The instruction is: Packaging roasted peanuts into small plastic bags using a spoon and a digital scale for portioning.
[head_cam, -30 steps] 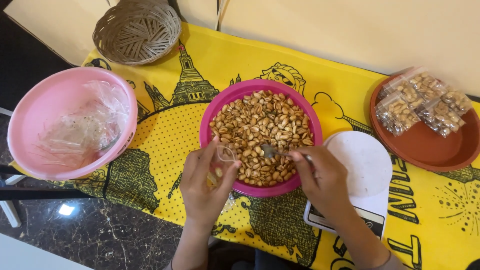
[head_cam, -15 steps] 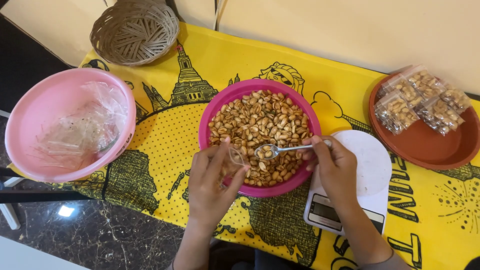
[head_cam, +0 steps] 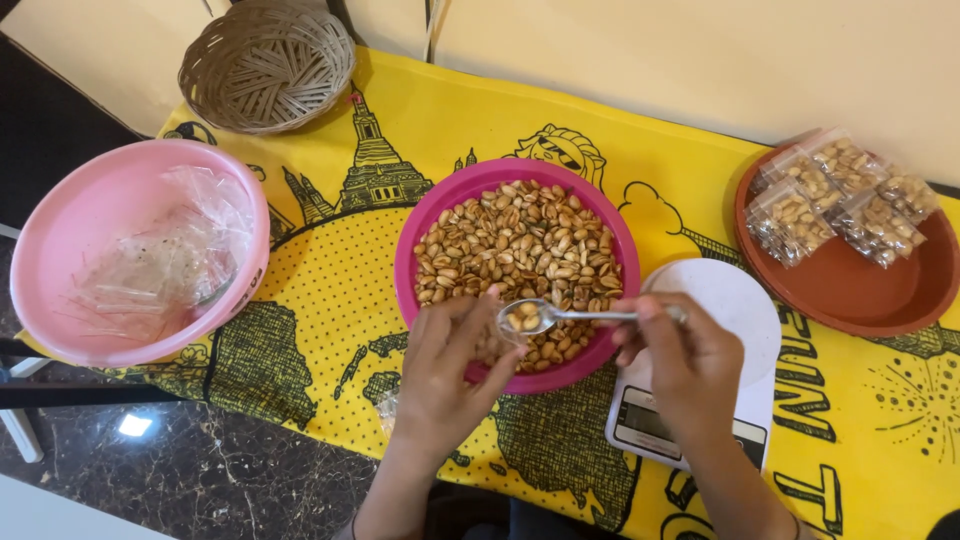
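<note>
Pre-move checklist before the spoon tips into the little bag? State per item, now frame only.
1. Spoon loaded with nuts: ok.
2. Right hand grips the spoon handle, bowl level: ok.
3. Left hand holds the small clear bag under the spoon tip: ok.
4. Bag mouth open wide enough: cannot tell, the plastic is clear and partly behind the fingers.
5. Spoon sits over the magenta bowl, so spills would likely fall back in: ok.
6. White scale platform bare; display partly hidden by the right hand: cannot tell if on.

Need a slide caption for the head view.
Right hand tips a metal spoon of peanuts toward a small clear bag in left hand.
</note>
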